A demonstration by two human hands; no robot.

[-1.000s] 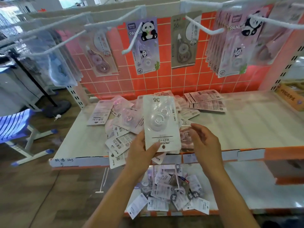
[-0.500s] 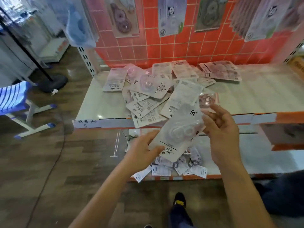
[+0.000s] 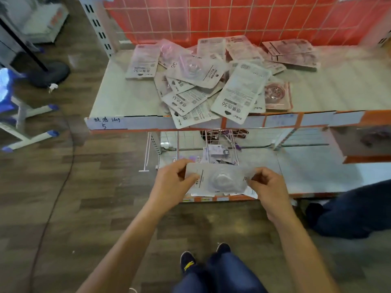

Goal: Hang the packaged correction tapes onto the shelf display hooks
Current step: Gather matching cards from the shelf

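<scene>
Correction tape pack (image 3: 220, 180): one, clear blister facing up, held level and crosswise in the air, low in front of the lower shelf (image 3: 306, 172). Left hand (image 3: 171, 182): grip pinching the pack's left end. Right hand (image 3: 266, 187): grip pinching its right end. Pile of packs (image 3: 211, 85): loose heap on the upper shelf (image 3: 118, 98), some overhanging its front edge. Red grid panel (image 3: 232, 17): behind the heap. Blue stool (image 3: 12, 98): on the floor, far left.

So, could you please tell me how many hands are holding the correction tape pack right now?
2. The left hand pinches the left end of the packaged correction tape, and the right hand pinches its right end, in front of the lower shelf.
</scene>
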